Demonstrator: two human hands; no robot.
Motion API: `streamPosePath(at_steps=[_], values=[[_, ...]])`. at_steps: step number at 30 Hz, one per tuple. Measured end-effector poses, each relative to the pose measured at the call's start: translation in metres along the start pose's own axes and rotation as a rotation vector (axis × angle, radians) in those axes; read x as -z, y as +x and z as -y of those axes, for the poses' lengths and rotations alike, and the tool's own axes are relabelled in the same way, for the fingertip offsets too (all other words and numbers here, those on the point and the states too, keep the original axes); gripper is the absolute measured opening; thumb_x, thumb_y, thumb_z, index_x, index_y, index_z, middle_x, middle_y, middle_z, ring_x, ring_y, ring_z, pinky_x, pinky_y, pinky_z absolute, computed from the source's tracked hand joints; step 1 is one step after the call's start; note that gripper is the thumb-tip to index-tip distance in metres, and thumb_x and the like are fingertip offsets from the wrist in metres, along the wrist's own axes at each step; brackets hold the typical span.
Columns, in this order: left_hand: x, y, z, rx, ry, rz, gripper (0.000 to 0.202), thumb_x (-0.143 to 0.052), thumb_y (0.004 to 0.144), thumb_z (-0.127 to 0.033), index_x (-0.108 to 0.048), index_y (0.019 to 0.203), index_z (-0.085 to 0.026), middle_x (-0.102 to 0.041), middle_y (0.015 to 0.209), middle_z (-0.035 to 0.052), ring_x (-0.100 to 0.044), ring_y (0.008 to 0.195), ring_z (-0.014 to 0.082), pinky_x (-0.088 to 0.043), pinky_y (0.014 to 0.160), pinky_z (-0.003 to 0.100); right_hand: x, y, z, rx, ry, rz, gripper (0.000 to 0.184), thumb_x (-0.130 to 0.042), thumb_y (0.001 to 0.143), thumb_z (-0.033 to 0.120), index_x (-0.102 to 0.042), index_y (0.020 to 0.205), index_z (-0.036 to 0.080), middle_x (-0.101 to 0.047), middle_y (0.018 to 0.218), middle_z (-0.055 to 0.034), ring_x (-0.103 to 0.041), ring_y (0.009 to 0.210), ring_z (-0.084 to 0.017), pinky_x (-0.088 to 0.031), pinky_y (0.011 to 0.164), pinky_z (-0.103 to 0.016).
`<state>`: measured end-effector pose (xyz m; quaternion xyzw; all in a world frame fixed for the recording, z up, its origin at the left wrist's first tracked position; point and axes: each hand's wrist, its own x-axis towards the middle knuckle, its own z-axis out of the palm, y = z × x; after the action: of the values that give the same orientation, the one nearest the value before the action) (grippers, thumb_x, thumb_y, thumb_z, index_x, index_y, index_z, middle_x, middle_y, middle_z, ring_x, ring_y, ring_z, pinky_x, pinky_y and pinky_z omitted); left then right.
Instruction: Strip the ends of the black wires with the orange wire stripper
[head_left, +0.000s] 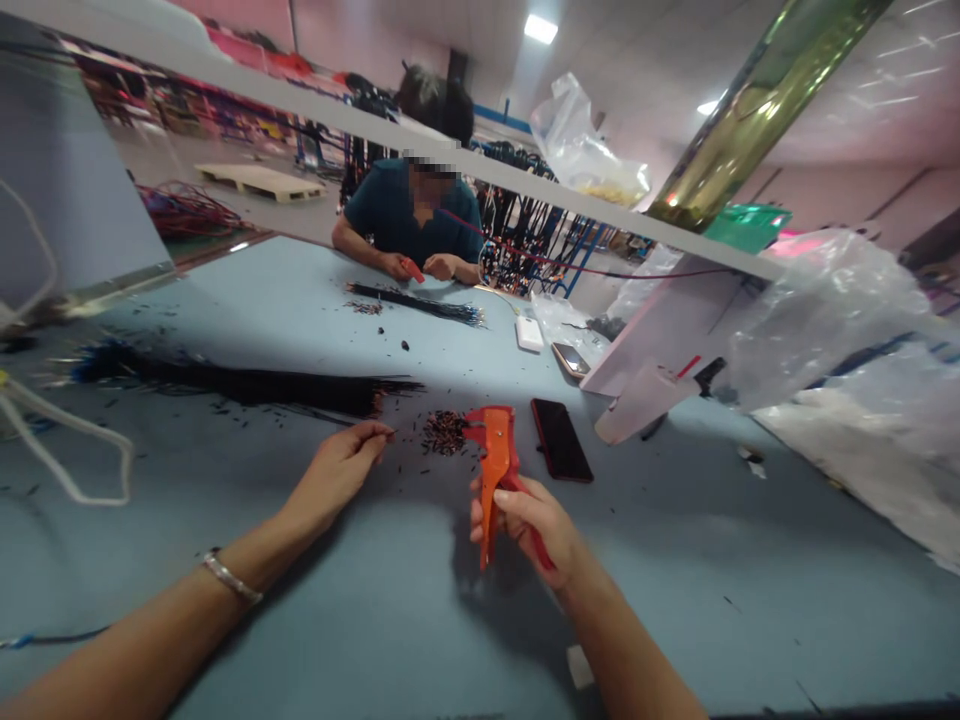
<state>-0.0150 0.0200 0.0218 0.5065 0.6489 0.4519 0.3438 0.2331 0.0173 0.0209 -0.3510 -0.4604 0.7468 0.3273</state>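
Observation:
My left hand (346, 462) is closed in a pinch on a thin black wire, whose tip shows just past the fingertips. A dark wire with a blue end (26, 640) comes out from behind my left forearm; whether it is the same one I cannot tell. My right hand (529, 520) is wrapped round the handles of an orange and red wire stripper (495, 450), its jaws pointing left. Between the hands lies a pile of short cut insulation bits (444, 433). Beyond my left hand stretches a thick bundle of black wires (255, 385) with blue ends at the left.
A black phone with a red edge (562, 440) lies right of the stripper. Farther back are another phone (571, 360), a white box (529, 334) and a second wire bundle (420, 302). Across the table (337, 620) a person (412, 215) holds a red tool. Plastic bags (832, 310) crowd the right.

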Motion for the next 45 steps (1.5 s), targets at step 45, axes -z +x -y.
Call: streamPosePath(at_steps=[45], values=[[0.004,0.011,0.025,-0.253,0.439,-0.317,0.025,-0.049,0.085,-0.028,-0.071,0.096,-0.021,-0.073,0.077,0.001,-0.062,0.062,0.0148,-0.04,0.059,0.023,-0.055,0.062,-0.007,-0.423,0.065,0.129,0.028,-0.035,0.091,0.035,-0.053,0.086,0.014,-0.063,0.061,-0.0046,-0.064,0.05,-0.02,-0.049,0.056,-0.033]])
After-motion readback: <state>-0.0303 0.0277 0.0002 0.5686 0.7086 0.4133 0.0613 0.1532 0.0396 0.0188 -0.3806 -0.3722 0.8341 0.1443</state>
